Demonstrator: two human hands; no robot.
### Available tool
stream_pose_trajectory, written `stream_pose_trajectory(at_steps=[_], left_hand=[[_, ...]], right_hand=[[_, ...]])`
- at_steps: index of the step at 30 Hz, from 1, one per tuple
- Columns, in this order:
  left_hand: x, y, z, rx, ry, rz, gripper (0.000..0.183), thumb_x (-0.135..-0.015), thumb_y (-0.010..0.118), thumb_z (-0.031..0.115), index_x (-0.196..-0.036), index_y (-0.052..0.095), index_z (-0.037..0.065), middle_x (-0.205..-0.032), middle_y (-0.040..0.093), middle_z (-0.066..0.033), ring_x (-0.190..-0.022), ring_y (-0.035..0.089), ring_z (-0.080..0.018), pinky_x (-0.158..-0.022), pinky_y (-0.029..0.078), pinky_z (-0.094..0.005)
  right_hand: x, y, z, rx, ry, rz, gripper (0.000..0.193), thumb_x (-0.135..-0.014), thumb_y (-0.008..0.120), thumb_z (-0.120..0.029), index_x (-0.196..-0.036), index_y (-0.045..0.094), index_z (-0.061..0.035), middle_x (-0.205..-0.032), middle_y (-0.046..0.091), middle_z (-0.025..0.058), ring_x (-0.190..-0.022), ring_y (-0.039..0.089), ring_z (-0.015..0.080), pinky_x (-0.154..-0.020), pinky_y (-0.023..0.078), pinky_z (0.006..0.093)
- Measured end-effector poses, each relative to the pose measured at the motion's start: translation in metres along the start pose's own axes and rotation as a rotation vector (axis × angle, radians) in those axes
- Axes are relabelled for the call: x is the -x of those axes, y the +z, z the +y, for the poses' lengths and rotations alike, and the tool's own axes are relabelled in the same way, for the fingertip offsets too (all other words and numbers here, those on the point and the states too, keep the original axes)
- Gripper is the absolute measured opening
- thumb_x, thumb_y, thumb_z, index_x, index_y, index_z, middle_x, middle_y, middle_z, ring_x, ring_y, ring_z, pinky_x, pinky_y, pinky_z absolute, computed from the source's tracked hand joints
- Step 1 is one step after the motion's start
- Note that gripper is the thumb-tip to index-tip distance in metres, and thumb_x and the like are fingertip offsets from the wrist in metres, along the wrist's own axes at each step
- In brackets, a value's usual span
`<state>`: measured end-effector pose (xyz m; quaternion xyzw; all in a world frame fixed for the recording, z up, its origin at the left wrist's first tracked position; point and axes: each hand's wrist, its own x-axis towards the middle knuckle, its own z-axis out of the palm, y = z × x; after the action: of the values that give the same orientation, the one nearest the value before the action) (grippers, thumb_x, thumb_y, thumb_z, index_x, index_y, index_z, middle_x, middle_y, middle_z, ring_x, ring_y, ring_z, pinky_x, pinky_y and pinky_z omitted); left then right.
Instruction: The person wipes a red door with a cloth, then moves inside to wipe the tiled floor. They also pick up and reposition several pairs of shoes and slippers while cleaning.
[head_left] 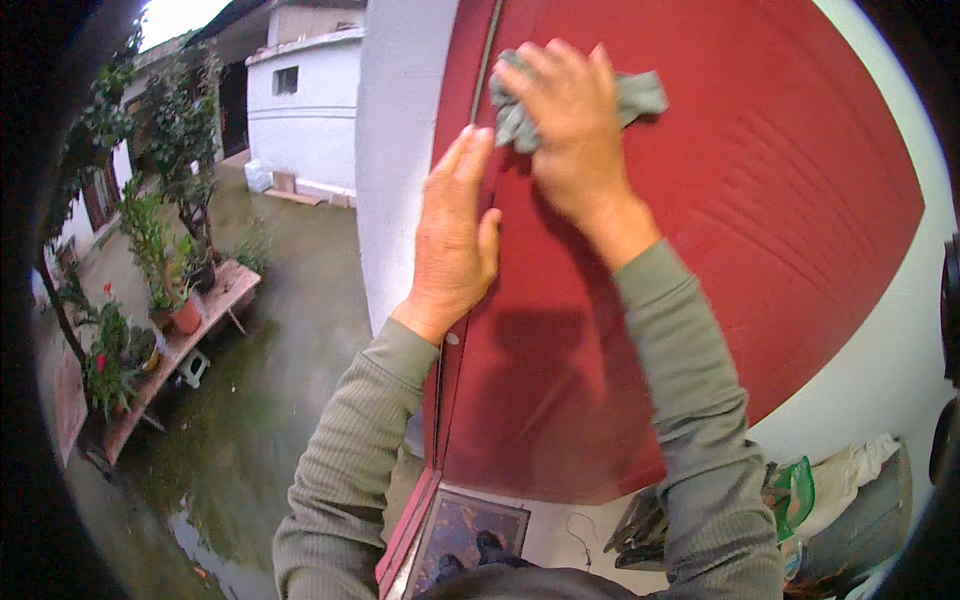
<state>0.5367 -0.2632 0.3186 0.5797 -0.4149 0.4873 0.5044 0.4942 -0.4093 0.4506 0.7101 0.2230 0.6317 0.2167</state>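
A red door (760, 230) with a raised line pattern fills the middle and right. My right hand (575, 125) presses a crumpled grey-green cloth (640, 97) against the door's upper part near its left edge. Folds of the cloth stick out on both sides of the hand. Lower and to the left, my left hand (455, 235) rests along the edge of the door, its fingers stretched upward and the thumb apart. Nothing shows in the left hand. Both forearms, in ribbed olive sleeves, reach up from the lower edge.
At left lies a wet courtyard with a plank bench (190, 345) bearing potted plants (185, 315). A white wall (400, 130) stands beside the door. Below, a dark doormat (480, 530) lies under my feet. At lower right stand a grey bin (865, 525) and a green bag (795, 495).
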Motion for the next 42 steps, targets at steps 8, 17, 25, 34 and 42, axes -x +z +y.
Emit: stream_pose_trajectory(at_steps=[8,17,25,34,42], left_hand=[[0.077,0.027,0.011,-0.02,0.213,-0.279,0.076,-0.083,0.079,0.007,-0.154,0.051,0.006,-0.14,0.055,-0.0251,-0.123,0.058,-0.0455,-0.102,0.049,-0.0548],[-0.189,0.098,0.081,-0.181,0.553,0.141,0.035,-0.084,0.071,0.006,-0.119,0.069,0.01,-0.106,0.06,-0.0156,-0.1,0.06,-0.0374,-0.084,0.051,-0.0468],[-0.057,0.154,0.11,-0.075,0.525,-0.026,0.033,-0.081,0.069,0.004,-0.114,0.07,0.006,-0.098,0.058,-0.0147,-0.092,0.062,-0.0348,-0.077,0.053,-0.0445],[-0.236,0.224,0.195,-0.127,0.702,0.096,0.019,-0.085,0.074,0.011,-0.103,0.067,0.008,-0.101,0.059,-0.0196,-0.094,0.063,-0.0431,-0.079,0.054,-0.0529],[-0.148,0.29,0.246,-0.025,0.462,-0.076,0.056,-0.074,0.077,-0.003,-0.127,0.067,0.011,-0.112,0.06,-0.0192,-0.098,0.064,-0.0416,-0.082,0.055,-0.0491]], right_hand=[[0.155,-0.059,-0.048,-0.616,0.174,-0.446,0.055,-0.098,0.055,-0.011,-0.152,0.052,-0.0001,-0.164,0.044,0.0203,-0.157,0.034,0.0391,-0.127,0.023,0.0636],[-0.002,-0.103,0.149,0.24,-0.122,0.149,0.029,-0.087,0.064,-0.02,-0.113,0.076,-0.0198,-0.108,0.065,0.0087,-0.105,0.059,0.0313,-0.087,0.044,0.0476],[0.163,-0.126,0.104,0.157,0.007,0.063,0.031,-0.088,0.064,-0.018,-0.115,0.072,-0.005,-0.108,0.064,0.0115,-0.096,0.06,0.0316,-0.079,0.048,0.0488],[0.07,-0.194,0.279,0.361,-0.085,0.254,0.023,-0.086,0.064,-0.015,-0.107,0.073,-0.0144,-0.099,0.062,0.0098,-0.093,0.06,0.0342,-0.078,0.05,0.0475],[0.16,-0.23,0.293,0.17,0.008,0.192,0.02,-0.086,0.063,-0.011,-0.105,0.068,-0.0082,-0.099,0.063,0.0113,-0.092,0.059,0.0356,-0.079,0.05,0.0475]])
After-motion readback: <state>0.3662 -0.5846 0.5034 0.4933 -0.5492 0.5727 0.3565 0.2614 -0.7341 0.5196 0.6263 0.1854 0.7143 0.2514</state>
